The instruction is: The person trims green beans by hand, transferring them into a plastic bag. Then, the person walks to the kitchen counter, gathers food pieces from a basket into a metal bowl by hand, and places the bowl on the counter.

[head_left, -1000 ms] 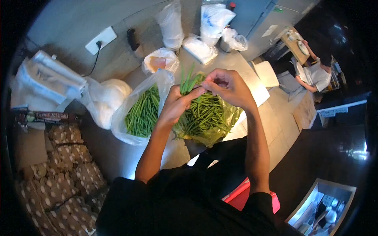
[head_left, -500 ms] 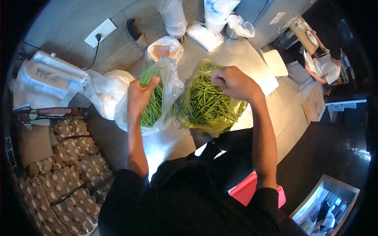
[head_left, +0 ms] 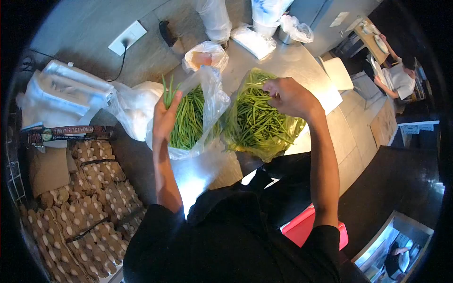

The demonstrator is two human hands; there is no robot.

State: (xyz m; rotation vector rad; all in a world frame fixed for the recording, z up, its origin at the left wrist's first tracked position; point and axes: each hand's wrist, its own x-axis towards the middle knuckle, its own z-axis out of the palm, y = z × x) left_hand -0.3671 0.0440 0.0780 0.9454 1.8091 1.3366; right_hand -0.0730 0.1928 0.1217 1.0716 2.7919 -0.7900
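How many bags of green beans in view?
2. Clear plastic bag, beside the left hand; translucent yellow-green plastic bag, below the right hand. Can't make out what the bulky white plastic bag further left holds, so more may be hidden.

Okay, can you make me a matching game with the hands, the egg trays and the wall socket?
Things:
1. Left hand
2. Right hand
3. Egg trays
4. Wall socket

Where or how:
A. Brown, at the picture's lower left
B. Holding a few green beans
C. White, with a black cord
D. Over the yellowish bag

Right pairs: 1-B, 2-D, 3-A, 4-C
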